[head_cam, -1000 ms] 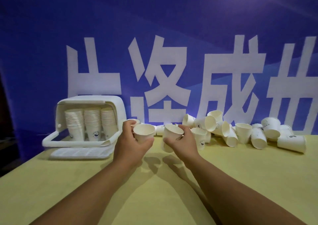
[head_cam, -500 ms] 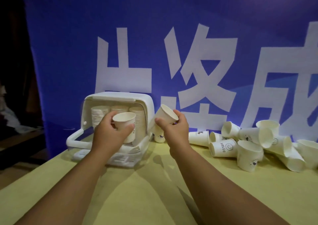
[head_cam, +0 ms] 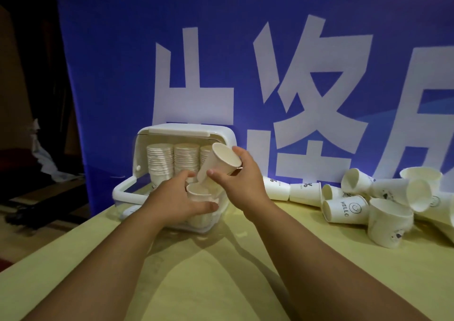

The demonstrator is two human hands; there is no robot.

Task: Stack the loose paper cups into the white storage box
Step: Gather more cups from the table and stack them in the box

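Yellow surface (head_cam: 196, 284) fills lower frame. Centre: left hand (head_cam: 177, 198), grip curled round upright cup (head_cam: 199, 194); right hand (head_cam: 242, 183), grip pinching tilted cup (head_cam: 219, 165), base at upright cup's mouth. Behind hands: white storage box (head_cam: 184, 132), stacked cups (head_cam: 159, 163) inside. Right: loose cups (head_cam: 344, 209) heaped on surface. Far: blue banner (head_cam: 122, 50); dark room at left edge.

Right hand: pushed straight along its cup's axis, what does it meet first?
The open cup in the left hand; the tilted cup has its base right at that rim, possibly just inside.
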